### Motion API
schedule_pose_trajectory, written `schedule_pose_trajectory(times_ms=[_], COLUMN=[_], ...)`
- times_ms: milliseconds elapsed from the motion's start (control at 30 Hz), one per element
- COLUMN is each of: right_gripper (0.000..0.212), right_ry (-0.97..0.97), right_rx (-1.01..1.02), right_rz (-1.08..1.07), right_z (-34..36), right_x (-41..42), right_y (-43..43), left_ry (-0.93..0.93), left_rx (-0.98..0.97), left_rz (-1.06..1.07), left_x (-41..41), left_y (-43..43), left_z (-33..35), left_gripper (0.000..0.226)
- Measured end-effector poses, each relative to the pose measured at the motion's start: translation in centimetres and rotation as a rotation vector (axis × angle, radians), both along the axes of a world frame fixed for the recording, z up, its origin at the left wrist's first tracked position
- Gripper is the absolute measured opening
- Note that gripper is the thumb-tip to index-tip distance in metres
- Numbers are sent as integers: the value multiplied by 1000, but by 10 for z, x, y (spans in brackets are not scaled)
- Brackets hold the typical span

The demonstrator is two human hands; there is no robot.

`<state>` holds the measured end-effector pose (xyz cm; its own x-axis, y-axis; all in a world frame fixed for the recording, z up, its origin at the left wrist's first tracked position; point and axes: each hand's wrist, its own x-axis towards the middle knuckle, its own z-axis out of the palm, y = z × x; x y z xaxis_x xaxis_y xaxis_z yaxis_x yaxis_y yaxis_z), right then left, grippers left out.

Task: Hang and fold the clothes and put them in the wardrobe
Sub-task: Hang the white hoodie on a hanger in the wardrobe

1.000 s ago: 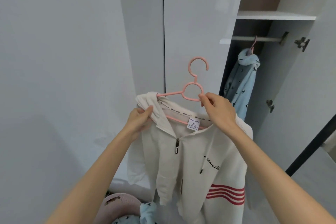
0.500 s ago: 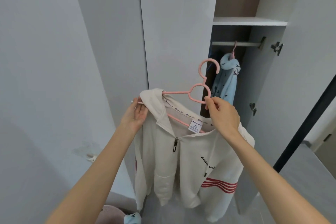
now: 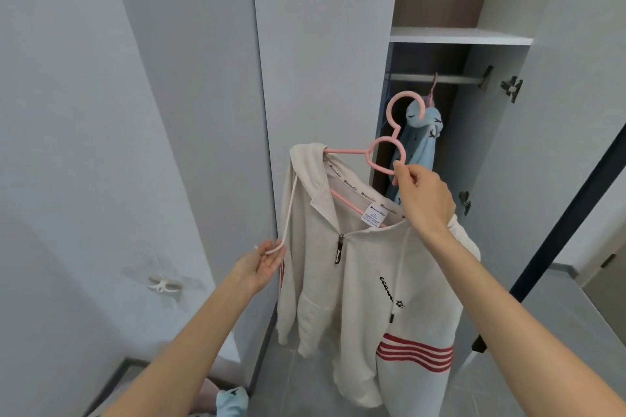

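Observation:
A white zip hoodie (image 3: 359, 267) with red stripes hangs on a pink hanger (image 3: 386, 154) in front of the wardrobe. My right hand (image 3: 423, 196) grips the hanger at the loop under its hook and holds it up. My left hand (image 3: 262, 264) is lower, to the left of the hoodie, with the end of the white drawstring (image 3: 288, 213) pinched between its fingers. The hanger's hook is free in the air, just below and left of the wardrobe rail (image 3: 437, 78).
The open wardrobe bay holds a light blue garment (image 3: 418, 142) on a pink hanger on the rail, under a white shelf (image 3: 457, 35). Its open door (image 3: 559, 145) stands at the right, shut doors at the left. Light blue cloth (image 3: 232, 401) lies at the bottom.
My left hand let go of the hoodie's left shoulder, dropped down and now pinches the drawstring. The view has come closer to the open wardrobe bay.

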<state>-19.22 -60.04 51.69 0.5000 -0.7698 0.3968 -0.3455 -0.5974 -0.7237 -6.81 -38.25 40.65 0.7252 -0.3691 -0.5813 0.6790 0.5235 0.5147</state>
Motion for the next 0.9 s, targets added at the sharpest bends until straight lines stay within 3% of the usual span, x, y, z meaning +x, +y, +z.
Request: schedule_pose_trajectory(times_ms=[200, 367, 500, 667, 733, 800, 900], right_gripper=[39, 40, 39, 39, 38, 38, 38], right_ry=[-5, 22, 59, 108, 122, 121, 107], right_rx=[9, 37, 9, -81, -114, -127, -148], right_rz=[50, 72, 119, 205, 231, 231, 189], right_z=[9, 7, 7, 8, 9, 10, 11], right_x=[9, 23, 34, 46, 49, 50, 45], right_y=[0, 0, 4, 13, 17, 19, 17], left_ry=[81, -60, -550, -1547, -1901, -2045, -1912], left_rx=[218, 378, 648, 841, 1062, 1346, 1629], left_rz=[-261, -451, -368, -212, -128, -74, -215], left_x=[-18, -3, 16, 46, 65, 89, 115], left_y=[11, 16, 2, -19, -28, -31, -21], left_z=[-35, -24, 15, 89, 109, 114, 104], left_gripper=[15, 21, 33, 44, 48, 48, 45])
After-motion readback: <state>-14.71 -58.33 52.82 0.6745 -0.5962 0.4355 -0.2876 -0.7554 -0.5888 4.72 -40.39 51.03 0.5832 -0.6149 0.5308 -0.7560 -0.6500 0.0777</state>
